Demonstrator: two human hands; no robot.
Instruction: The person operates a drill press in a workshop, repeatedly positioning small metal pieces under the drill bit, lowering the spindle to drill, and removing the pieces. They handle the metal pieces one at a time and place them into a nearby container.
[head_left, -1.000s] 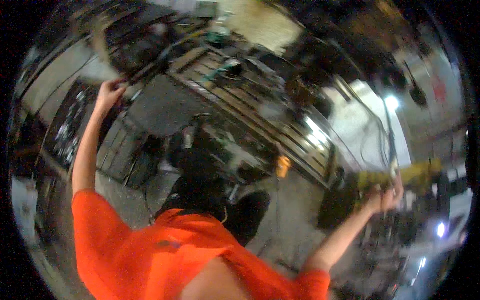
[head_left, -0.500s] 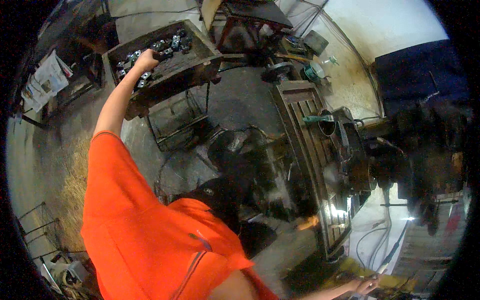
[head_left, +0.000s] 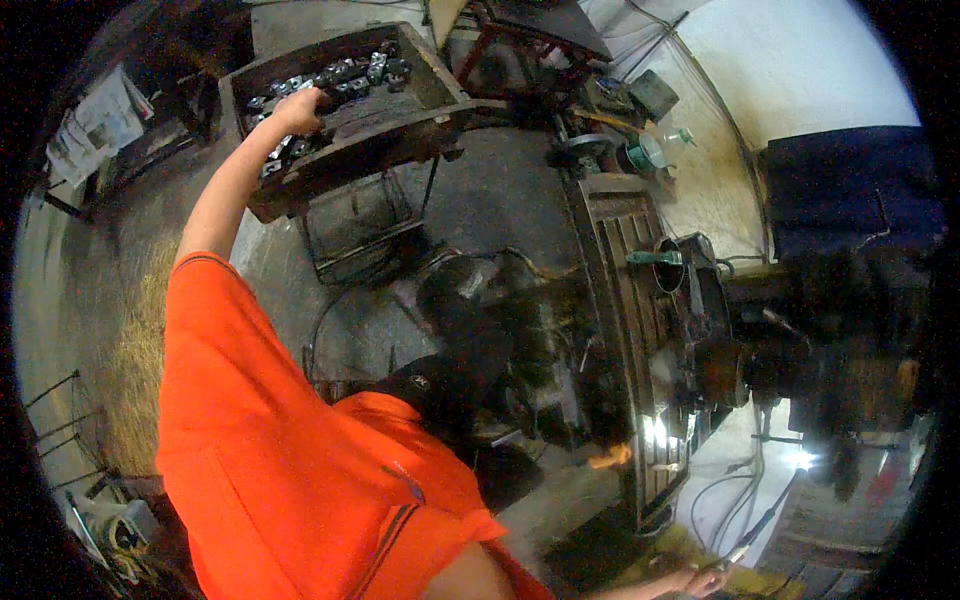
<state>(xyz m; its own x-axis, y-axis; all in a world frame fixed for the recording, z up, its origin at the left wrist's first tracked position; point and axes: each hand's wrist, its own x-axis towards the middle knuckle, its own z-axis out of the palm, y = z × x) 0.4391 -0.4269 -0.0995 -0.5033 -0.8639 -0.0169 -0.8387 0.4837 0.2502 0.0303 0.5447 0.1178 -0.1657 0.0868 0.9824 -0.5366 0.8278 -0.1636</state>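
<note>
My left hand (head_left: 298, 110) reaches far out over a worn, dark tray (head_left: 395, 125). Its fingers curl down among small metal blocks (head_left: 376, 68), some with holes in them. Whatever those fingers hold is hidden by the hand. At the lower right, my right hand (head_left: 706, 580) is closed around the lower end of a long thin rod (head_left: 758, 528). That rod slants up toward a bright lamp (head_left: 803, 458) beside a dark machine (head_left: 830, 370).
A slotted metal machine table (head_left: 625, 310) stands on the right, with a green-handled tool (head_left: 655, 258) on it. Beneath the tray is a metal frame stand (head_left: 370, 245). Newspaper (head_left: 100, 128) hangs at far left. A dark stool (head_left: 540, 30) stands behind.
The view has shifted, so the tray and machine sit a little further right. My left hand stays over the metal blocks, and my right hand stays on the rod.
</note>
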